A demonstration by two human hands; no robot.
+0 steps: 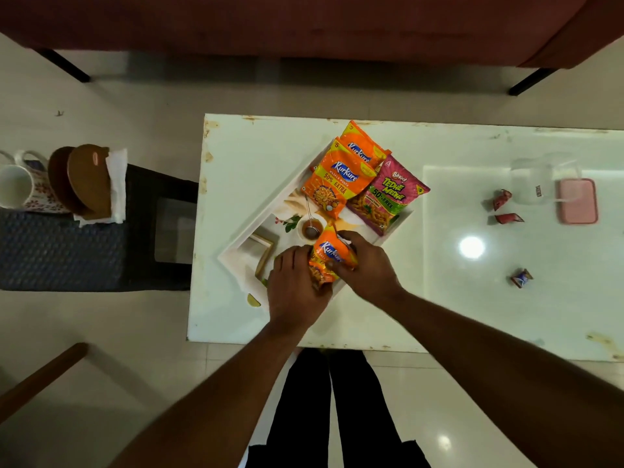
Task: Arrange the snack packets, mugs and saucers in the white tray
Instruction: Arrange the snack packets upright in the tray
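**Over the white tray's near corner, both hands on one packet**

Above the near corner of the white tray (pixel 270 202), the left hand (pixel 295 282) and the right hand (pixel 366 265) held a single orange Kurkure packet (pixel 332 255) between them. The left fingers were curled round its lower end and the right thumb and fingers pinched its upper side, so the packet was crumpled; whether it touched the tray could not be told. Farther back in the tray lay two more Kurkure packets (pixel 337 184), overlapping. A pink-and-green Bingo packet (pixel 388 197) lay just right of them, its corner reaching past the tray's rim (the tray sat skewed on the white table (pixel 439 298)). Well left of the tray, off the table on a dark stool (pixel 101 248), stood a floral mug (pixel 17 187), with brown saucers (pixel 86 179) and a white napkin (pixel 116 184) beside it. Well right of the tray, small crumpled wrappers (pixel 502 199), a clear jug (pixel 537 180) and a pink rectangular item (pixel 577 201) sat on the table.
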